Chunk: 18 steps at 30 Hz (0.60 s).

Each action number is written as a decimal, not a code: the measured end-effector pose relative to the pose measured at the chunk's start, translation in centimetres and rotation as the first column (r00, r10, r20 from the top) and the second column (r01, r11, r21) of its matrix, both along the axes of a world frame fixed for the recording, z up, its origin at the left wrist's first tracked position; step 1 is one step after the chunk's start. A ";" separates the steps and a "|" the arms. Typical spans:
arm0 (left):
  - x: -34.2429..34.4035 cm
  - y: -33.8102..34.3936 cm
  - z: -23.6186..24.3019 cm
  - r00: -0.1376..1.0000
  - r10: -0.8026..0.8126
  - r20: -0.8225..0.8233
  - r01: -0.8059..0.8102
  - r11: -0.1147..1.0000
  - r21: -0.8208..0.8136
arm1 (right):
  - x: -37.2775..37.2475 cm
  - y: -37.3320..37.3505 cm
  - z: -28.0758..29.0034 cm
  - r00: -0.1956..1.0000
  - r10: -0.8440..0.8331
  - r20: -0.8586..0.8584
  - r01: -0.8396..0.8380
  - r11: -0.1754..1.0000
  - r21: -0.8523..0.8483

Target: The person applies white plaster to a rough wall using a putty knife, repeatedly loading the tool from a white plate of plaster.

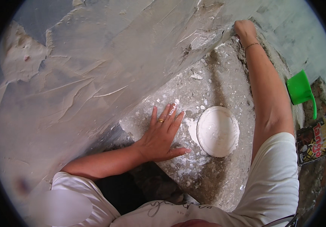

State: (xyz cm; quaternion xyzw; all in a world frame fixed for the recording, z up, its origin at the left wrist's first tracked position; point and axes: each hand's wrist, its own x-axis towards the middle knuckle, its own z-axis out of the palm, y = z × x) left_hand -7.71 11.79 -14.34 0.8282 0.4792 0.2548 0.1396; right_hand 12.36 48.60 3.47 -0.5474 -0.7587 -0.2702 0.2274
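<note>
You're holding your curled right hand (245, 31) beside the smeared grey plaster wall (95, 75).
Whether it's gripping anything, I can't tell; your left hand (157, 140), fingers lying open, should be bracing flat.

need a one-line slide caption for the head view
Left hand splayed over a white-spattered slab beside a round white dish, right hand curled near the streaked wall.
</note>
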 end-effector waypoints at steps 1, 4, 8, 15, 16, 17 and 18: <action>-0.1 0.0 -0.1 1.000 0.002 -0.003 -0.002 1.000 -0.005 | -1.1 -0.7 0.8 0.990 -0.020 0.139 0.034 0.994 -0.100; 0.1 0.0 0.1 1.000 -0.004 0.000 0.004 1.000 0.017 | -1.5 -0.7 2.0 0.969 -0.033 0.245 0.088 0.972 -0.216; 0.0 0.0 0.0 1.000 0.004 -0.006 -0.004 1.000 0.002 | -4.0 -2.7 1.8 0.984 -0.029 -0.175 -0.012 0.973 -0.231; 0.1 -0.1 0.0 1.000 0.003 -0.019 -0.002 0.999 0.038 | -4.0 -2.9 1.7 0.942 -0.060 -0.330 -0.071 0.927 -0.370; 0.2 0.0 0.1 1.000 -0.007 -0.018 0.007 0.999 0.038 | -3.3 -2.1 1.9 0.958 -0.119 -0.262 0.003 0.915 -0.403; 0.2 0.0 0.2 1.000 -0.013 -0.019 0.014 0.999 0.038 | -2.5 -1.4 1.9 0.966 -0.176 -0.191 0.078 0.899 -0.431; 0.2 0.0 0.2 1.000 -0.006 -0.022 0.007 1.000 0.031 | -2.2 -1.2 1.8 0.965 -0.177 -0.191 0.079 0.898 -0.433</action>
